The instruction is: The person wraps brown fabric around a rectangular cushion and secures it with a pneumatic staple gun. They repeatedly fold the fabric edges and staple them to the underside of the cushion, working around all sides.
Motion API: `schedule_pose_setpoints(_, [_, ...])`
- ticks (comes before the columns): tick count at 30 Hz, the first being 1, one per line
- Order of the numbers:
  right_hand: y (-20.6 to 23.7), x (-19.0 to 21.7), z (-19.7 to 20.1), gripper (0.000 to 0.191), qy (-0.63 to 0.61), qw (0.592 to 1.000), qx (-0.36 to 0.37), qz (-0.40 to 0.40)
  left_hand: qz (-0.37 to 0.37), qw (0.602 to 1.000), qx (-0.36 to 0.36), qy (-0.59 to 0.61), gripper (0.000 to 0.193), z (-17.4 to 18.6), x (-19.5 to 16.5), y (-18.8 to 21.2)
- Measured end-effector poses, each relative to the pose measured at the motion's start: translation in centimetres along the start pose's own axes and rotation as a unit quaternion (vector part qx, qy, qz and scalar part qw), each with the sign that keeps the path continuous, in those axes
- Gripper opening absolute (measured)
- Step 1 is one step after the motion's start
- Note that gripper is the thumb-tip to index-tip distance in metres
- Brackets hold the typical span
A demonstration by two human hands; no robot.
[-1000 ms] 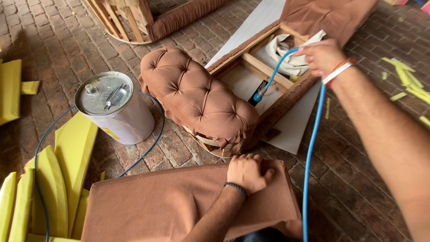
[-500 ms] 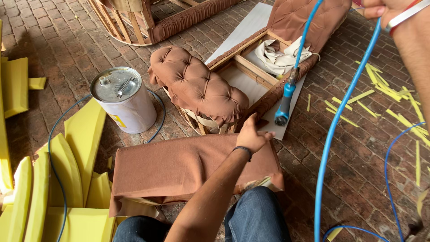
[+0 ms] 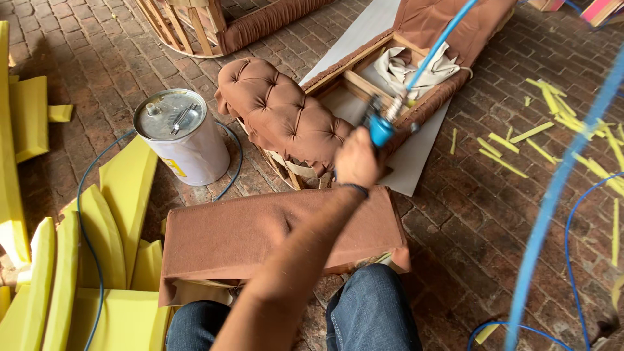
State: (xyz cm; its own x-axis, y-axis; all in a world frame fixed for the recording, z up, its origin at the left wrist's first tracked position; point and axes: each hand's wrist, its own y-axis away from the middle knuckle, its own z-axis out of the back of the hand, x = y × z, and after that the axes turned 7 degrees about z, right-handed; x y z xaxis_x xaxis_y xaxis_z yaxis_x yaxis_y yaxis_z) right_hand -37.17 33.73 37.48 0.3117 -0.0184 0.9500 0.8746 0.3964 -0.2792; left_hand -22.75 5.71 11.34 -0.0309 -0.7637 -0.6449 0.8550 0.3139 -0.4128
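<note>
My left hand point(image 3: 357, 159), with a dark band on the wrist, is closed around a blue air tool point(image 3: 380, 129), held just above the far edge of a brown fabric-covered panel point(image 3: 260, 234) that lies across my knees. A blue hose point(image 3: 435, 49) runs up from the tool. Just beyond the hand sits a brown tufted cushion point(image 3: 286, 117), leaning on an open wooden frame point(image 3: 361, 81) partly wrapped in brown fabric. My right hand is out of the picture.
A white metal can point(image 3: 179, 140) stands on the brick floor at left, beside yellow foam pieces point(image 3: 123, 188). Thin yellow foam strips point(image 3: 520, 140) are scattered at right. A blurred blue hose point(image 3: 559, 188) crosses close to the camera. A slatted wooden frame point(image 3: 188, 26) stands behind.
My left hand has lifted off the brown panel and taken hold of the blue air tool. My right hand, which held the hose up, has gone out of view.
</note>
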Motion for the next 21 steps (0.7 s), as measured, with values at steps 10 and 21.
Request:
schedule_pose_setpoints(10, [8.4,-24.7,-2.9,0.033,0.604,0.792,-0.065,-0.060,-0.203,0.919,-0.014,-0.339,0.014,2.1,12.4,-12.8])
schedule_pose_setpoints(21, [17.1,-25.4,-32.8,0.083,0.523,0.833,0.180,-0.022,-0.191,0.900,0.191,-0.342,0.050,-0.6,18.7,-15.2])
